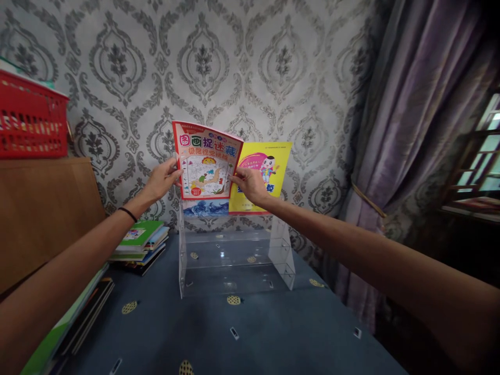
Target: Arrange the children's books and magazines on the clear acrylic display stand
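Now, as I'm watching, the left hand [160, 179] is pinching the red book [211, 171] near its eight o'clock; the clear rack [281, 255] is standing at the book's six o'clock; the right hand [253, 185] is gripping that book near four o'clock, before the yellow book [283, 156]. Gripping evenly from both sides is probably preventing bending.

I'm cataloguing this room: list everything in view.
Red book: 1, red, centre
Yellow book: 1, yellow, behind red book
Wave-patterned cover: 1, blue-white, below red book
Tablecloth: 1, blue, below
Rack: 1, clear, on tablecloth
Book stacks: 2, multicoloured, left
Basket: 1, red, left
Wooden furniture: 1, brown, left
Wallpaper: 1, grey, background
Curtain: 1, purplish, right
Curtain tie: 1, tan, right
Latticed frame: 1, dark, right
Wristband: 1, dark, left wrist
Left hand: 1, holding red book's left edge
Right hand: 1, holding red book's right edge
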### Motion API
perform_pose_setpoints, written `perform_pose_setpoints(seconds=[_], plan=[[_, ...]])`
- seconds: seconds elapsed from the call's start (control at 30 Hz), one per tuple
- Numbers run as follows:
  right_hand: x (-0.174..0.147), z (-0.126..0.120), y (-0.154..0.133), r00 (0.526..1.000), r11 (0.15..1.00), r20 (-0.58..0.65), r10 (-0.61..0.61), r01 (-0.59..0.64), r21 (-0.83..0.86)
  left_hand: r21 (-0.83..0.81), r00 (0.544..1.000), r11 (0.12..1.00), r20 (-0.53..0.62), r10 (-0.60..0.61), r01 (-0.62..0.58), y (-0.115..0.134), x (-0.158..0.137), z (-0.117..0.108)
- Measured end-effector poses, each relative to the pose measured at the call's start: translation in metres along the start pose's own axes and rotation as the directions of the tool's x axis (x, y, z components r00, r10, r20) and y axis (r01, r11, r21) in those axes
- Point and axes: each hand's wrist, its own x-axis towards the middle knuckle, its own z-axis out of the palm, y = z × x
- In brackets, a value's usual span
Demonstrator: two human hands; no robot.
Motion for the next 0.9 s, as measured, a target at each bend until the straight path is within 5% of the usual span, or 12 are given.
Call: perform_pose_setpoints(seconds=[0.9], plan=[[0.003, 0.010, 0.019, 0.996, 0.991, 0.088, 0.015, -0.027, 0.134, -0.008, 0.999, 0.999, 0.031, 0.043, -0.042, -0.012, 0.009, -0.002]])
